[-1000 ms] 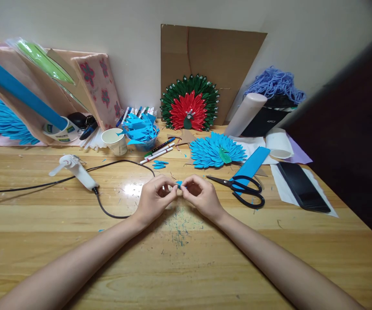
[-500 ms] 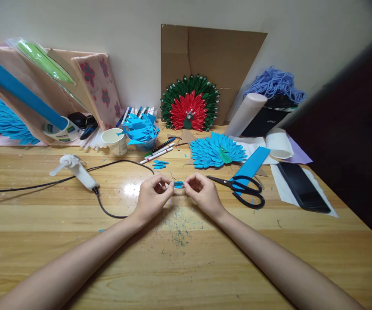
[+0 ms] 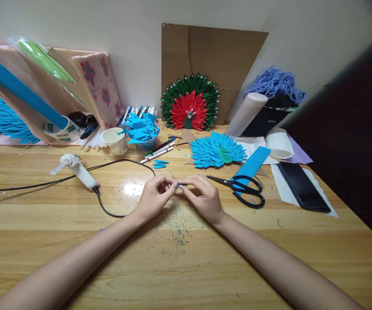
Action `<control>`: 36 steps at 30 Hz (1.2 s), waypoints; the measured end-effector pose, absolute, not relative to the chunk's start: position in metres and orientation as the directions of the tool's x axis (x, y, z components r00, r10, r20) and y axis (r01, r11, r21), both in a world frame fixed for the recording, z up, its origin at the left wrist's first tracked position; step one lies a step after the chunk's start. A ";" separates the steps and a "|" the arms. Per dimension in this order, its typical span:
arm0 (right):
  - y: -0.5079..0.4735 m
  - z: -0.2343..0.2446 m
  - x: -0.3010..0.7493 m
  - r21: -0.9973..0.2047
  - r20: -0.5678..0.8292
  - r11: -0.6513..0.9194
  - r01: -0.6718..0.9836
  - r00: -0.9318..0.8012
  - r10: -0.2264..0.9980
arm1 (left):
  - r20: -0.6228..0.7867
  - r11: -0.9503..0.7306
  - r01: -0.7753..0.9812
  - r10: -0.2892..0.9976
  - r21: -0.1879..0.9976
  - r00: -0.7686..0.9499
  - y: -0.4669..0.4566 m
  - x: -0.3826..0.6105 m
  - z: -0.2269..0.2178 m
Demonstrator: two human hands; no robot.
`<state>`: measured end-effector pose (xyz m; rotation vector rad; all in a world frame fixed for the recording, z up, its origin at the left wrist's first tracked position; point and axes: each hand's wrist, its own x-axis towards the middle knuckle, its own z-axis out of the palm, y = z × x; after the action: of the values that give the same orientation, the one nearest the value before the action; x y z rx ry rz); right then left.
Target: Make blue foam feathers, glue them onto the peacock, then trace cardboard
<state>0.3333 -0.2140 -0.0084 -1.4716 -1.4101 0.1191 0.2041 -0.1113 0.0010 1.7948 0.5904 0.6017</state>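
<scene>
Over the middle of the table, my left hand [image 3: 156,193] pinches a small blue ribbon piece [image 3: 178,185] between thumb and fingertips. My right hand [image 3: 204,196] pinches the same piece from the other side, so the fingertips of both hands nearly meet and cover most of it. Just beyond them lie several small blue petals [image 3: 160,164]. To the right of my right hand, black-handled scissors [image 3: 237,184] rest partly on a flat blue strip [image 3: 252,165]. Behind the hands lies a blue peacock [image 3: 208,150] with layered petals and a green body.
A white hot glue gun [image 3: 79,172] with a black cable stands left. Farther back are a paper cup [image 3: 115,141], a tub of blue scraps [image 3: 142,129], markers [image 3: 158,151] and a red-green peacock [image 3: 189,103] against cardboard [image 3: 212,51]. A black phone [image 3: 302,187] lies right.
My hands have come closer together, and the blue piece, seen lengthwise between them before, is now mostly hidden by my fingertips. My right fingers have stretched out more toward the left.
</scene>
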 end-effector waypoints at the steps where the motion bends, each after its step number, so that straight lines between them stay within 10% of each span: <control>1: -0.214 -0.009 0.334 -0.700 0.558 0.236 0.674 0.311 0.769 | 0.105 -0.269 0.098 0.648 0.958 0.754 -0.111 0.204 0.000; 36: -0.213 -0.008 0.331 -0.698 0.521 0.150 0.700 0.352 0.778 | 0.246 -0.478 0.136 0.650 0.868 0.719 -0.115 0.204 0.003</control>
<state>0.3315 -0.2128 -0.0079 -1.5717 -1.3713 0.0933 0.2042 -0.1154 0.0030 2.0045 0.5996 0.7078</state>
